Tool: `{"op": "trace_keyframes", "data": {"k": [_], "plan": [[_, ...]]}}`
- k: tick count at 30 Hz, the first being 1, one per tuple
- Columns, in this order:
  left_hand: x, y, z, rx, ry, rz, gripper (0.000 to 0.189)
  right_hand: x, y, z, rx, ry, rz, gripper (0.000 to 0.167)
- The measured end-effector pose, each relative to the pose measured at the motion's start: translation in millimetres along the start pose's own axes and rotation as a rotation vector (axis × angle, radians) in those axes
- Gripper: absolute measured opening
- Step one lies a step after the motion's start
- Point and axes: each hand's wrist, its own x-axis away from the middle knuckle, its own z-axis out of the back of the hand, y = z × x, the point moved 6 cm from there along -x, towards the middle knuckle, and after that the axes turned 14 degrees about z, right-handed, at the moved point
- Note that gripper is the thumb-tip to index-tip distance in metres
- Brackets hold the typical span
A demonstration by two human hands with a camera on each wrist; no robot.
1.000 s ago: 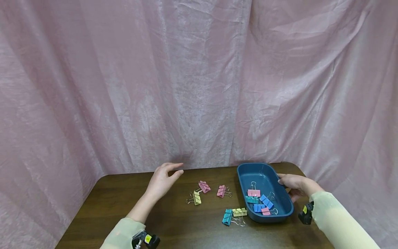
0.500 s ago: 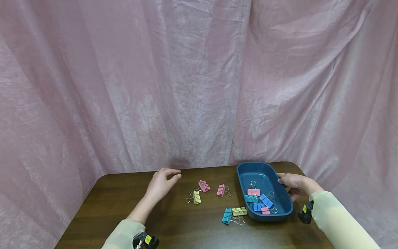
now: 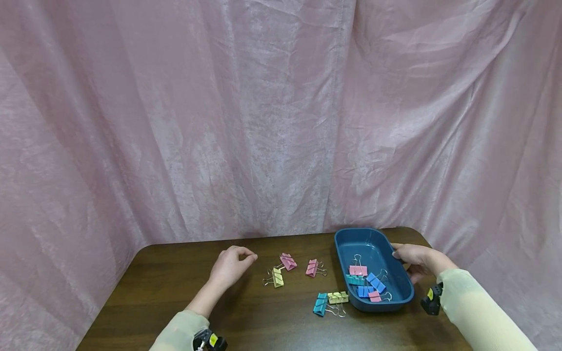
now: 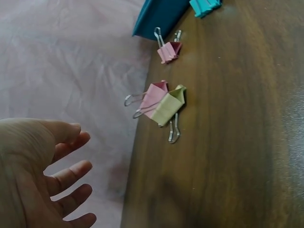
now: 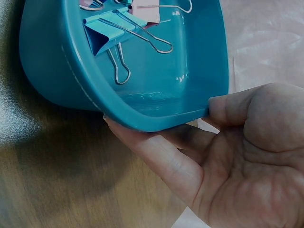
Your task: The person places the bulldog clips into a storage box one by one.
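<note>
Pink curtains (image 3: 263, 122) hang behind a brown wooden table (image 3: 145, 287). At its right, a blue box (image 3: 366, 248) shows five binder clips clustered at the near end: two blue clips (image 3: 376, 282), two pink clips (image 3: 358, 271), one teal clip (image 3: 355, 281). Five more lie outside on the wood: two pink (image 3: 312, 268), two yellow (image 3: 278, 278), one teal (image 3: 321, 304). The right hand (image 3: 417, 258) grips the box's right edge; the left hand (image 3: 232, 266), thumb and forefinger nearly together, is empty near the leftmost clips.

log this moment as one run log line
left hand: holds nothing, near yellow clip | right hand: grips blue tray | five binder clips on table, others in tray
</note>
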Motion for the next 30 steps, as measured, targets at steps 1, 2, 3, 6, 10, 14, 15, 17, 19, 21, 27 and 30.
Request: {"op": "trace_keyframes", "data": {"k": [1,2,3,6,10,14,15,17,19,21,27,30], "plan": [[0.4,-0.9,-1.6,-0.005,-0.002,0.005,0.01,-0.2,0.0,0.1,0.001,0.0,0.001,0.059],[0.8,-1.5,-3.0,-0.011,-0.002,0.009,0.01,-0.5,0.0,0.2,0.003,0.0,0.003,0.059],[1.4,-2.2,-4.5,-0.015,-0.004,0.012,0.011,-0.7,0.0,0.2,0.001,0.0,0.004,0.059],[3.0,-3.6,-8.8,-0.031,-0.008,0.015,0.012,-1.1,0.1,0.1,-0.005,-0.001,0.007,0.059],[4.7,-4.0,-15.6,-0.046,-0.012,0.008,0.013,-0.9,0.5,0.2,-0.003,0.0,0.001,0.059],[6.1,-3.0,-23.0,-0.057,-0.014,0.0,0.013,-0.8,0.6,0.2,0.001,0.002,-0.001,0.059],[6.4,-2.9,-25.0,-0.059,-0.017,0.001,0.013,-0.9,0.5,0.1,0.0,0.002,0.0,0.059],[7.1,-2.8,-28.7,-0.064,-0.023,0.005,0.012,-1.0,0.5,-0.1,-0.001,0.001,0.002,0.058],[7.5,-2.5,-31.8,-0.068,-0.026,0.002,0.013,-1.3,0.5,-0.4,-0.003,0.001,0.004,0.058],[8.1,-2.2,-34.1,-0.068,-0.031,0.001,0.013,-1.5,0.4,-0.5,-0.006,0.001,0.006,0.058],[8.0,-1.5,-40.8,-0.066,-0.046,0.009,0.017,-0.8,0.9,0.3,0.009,0.01,-0.002,0.058],[8.1,-1.5,-44.4,-0.062,-0.055,0.02,0.018,-0.3,0.9,0.6,0.016,0.012,-0.01,0.058]]}}
